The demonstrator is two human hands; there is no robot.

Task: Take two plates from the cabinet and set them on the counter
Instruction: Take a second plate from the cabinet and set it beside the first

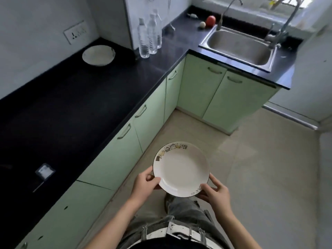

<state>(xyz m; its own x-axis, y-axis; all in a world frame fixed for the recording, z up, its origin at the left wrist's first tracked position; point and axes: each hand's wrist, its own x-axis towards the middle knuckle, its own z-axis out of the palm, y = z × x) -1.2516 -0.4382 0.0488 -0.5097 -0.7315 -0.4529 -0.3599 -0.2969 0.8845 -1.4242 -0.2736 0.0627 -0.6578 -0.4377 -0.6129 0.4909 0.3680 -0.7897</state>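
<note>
Item 1: held plate [181,169], white w/ dark rim, being carried over the floor [260,168] in front of the body, level w/ the green cabinets [115,159], not touching the desk [59,108]. Left hand [145,186] gripping near-left rim, thumb lying on top, fingers going underneath & hidden. Right hand [214,192] gripping near-right rim, thumb on top, fingers curling under; both grips closed on the plate. Small drawn motifs running along far-left rim, too small to identify; tiny lettering by the right thumb, partly covered, not legible.

Item 2: second plate [98,55], white, sitting on desk at far-left corner near wall socket [76,34]; blurred, pattern not showing.

Item 3: three clear bottles [149,36] standing at desk corner, labels not readable.

Item 4: sink [239,45] w/ two taps, tops running out of frame. Red round object [210,21] & pale ball beside it, unclear what.

Item 5: small packet [45,171] w/ white label lying on near desk, print not legible.

Lower body cut off at frame bottom; belt [172,231] showing.
</note>
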